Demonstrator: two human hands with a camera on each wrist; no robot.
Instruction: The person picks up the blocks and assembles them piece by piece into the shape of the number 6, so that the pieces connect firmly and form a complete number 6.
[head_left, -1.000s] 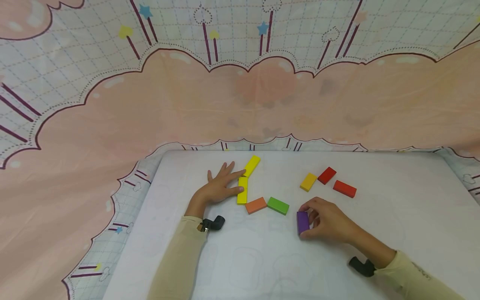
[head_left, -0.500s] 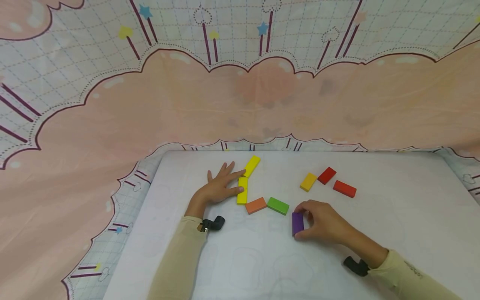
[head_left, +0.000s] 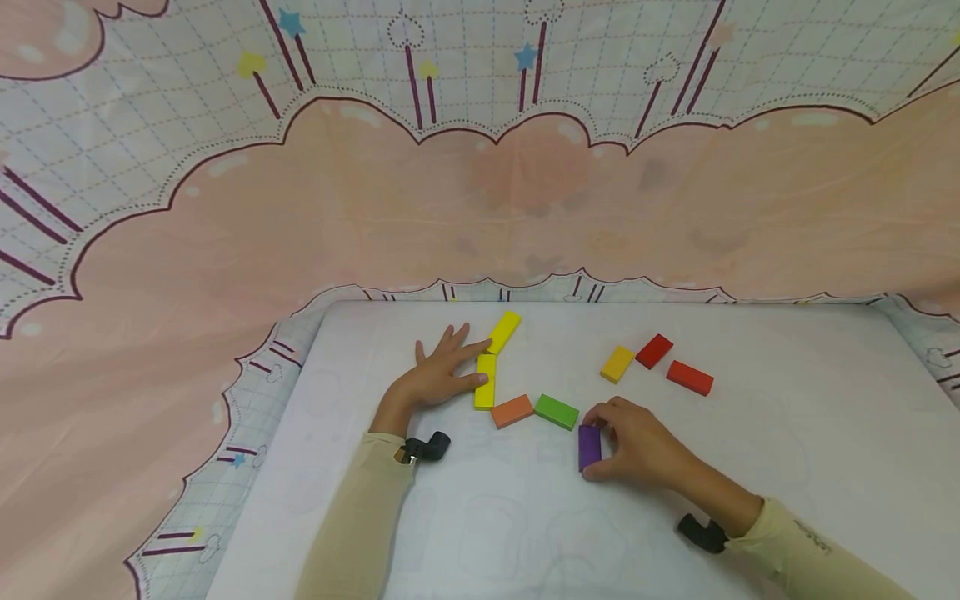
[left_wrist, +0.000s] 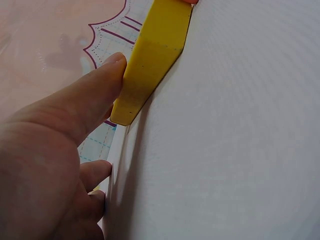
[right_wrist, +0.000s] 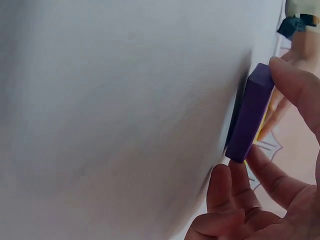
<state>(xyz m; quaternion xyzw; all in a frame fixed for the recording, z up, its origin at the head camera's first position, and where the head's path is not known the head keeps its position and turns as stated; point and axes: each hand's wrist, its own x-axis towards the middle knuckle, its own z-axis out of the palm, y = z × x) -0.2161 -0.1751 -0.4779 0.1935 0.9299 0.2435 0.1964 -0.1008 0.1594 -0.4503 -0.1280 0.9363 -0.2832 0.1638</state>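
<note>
My right hand (head_left: pixel 637 446) pinches a purple rectangular block (head_left: pixel 589 448) by its two short ends, thumb at the near end. In the right wrist view the purple block (right_wrist: pixel 250 116) shows a dark shadow beside it. Just left of it lies a green block (head_left: pixel 557 412), whose corner meets an orange block (head_left: pixel 512 411). The orange one touches a yellow block (head_left: pixel 485 395), and a second yellow block (head_left: pixel 505 332) angles away behind. With spread, straight fingers, my left hand (head_left: pixel 435 377) rests its thumb on the nearer yellow block (left_wrist: pixel 155 55) and its index finger where the two yellow blocks join.
On the white tabletop (head_left: pixel 480 517), farther right, lie a darker yellow block (head_left: pixel 617 364) and two red blocks, one slanted (head_left: pixel 654 351) and one turned sideways (head_left: pixel 690 377). A patterned pink cloth (head_left: pixel 525 217) hangs behind the table's back edge.
My right hand has moved left with the purple block, bringing it close to the green block's right end. The left hand and the other blocks have stayed in place.
</note>
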